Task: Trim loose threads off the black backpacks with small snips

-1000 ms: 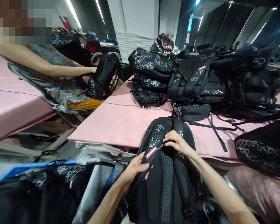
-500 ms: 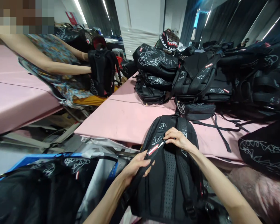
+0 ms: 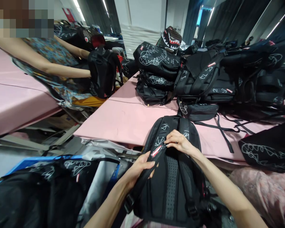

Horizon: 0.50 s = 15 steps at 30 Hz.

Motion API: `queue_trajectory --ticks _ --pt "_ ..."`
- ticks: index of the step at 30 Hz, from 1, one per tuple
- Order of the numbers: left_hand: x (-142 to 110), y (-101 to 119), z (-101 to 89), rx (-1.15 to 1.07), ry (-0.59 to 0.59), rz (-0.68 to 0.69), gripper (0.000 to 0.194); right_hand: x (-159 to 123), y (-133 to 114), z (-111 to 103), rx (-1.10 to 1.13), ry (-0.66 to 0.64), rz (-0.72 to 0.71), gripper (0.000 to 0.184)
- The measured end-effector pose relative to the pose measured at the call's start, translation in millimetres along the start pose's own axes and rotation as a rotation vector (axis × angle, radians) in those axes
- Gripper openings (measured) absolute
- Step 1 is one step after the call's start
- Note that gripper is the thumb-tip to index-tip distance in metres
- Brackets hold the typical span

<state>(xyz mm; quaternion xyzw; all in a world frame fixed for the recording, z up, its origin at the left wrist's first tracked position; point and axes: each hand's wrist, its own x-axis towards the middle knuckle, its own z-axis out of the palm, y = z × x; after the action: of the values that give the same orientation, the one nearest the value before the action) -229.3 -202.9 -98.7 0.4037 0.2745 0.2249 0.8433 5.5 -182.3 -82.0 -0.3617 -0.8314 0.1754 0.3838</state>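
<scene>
A black backpack [image 3: 154, 193] leans upright against the table edge, its back panel and shoulder straps facing me. My left hand [image 3: 142, 166] is wrapped round the left shoulder strap [image 3: 160, 128], thumb on top, just below a red-and-white label [image 3: 156, 151]. My right hand [image 3: 178, 141] is closed in a pinch at that strap's edge, right above the label. The small piece between its fingertips is mostly hidden. White scribble lines mark both straps. A buckle [image 3: 129, 202] hangs at the lower end of the held strap.
Black backpacks [image 3: 156, 60] are piled on the pink table [image 3: 104, 123]. A blue crate [image 3: 21, 164] with more bags stands at lower left. Across the aisle, a person's arm [image 3: 66, 71] reaches to another backpack [image 3: 102, 72]. Pinkish fabric [image 3: 263, 190] lies at lower right.
A white streak beside the label has mostly gone from sight. My right hand has shifted slightly left, closer to the label. My left hand keeps its hold on the strap.
</scene>
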Motion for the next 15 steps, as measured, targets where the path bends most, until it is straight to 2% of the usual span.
queue_trajectory --ticks 4,11,15 --pt "-0.9 3.6 8.9 0.023 0.042 -0.014 0.038 -1.7 -7.5 0.2 0.001 -0.006 -0.002 0.027" --pt "-1.5 3.9 21.5 0.084 0.124 0.003 0.049 -4.9 -18.9 3.0 -0.067 -0.057 -0.016 0.026" --pt "-0.6 0.7 28.8 0.087 0.176 0.024 0.048 -5.9 -33.7 8.2 -0.077 -0.072 -0.034 0.023"
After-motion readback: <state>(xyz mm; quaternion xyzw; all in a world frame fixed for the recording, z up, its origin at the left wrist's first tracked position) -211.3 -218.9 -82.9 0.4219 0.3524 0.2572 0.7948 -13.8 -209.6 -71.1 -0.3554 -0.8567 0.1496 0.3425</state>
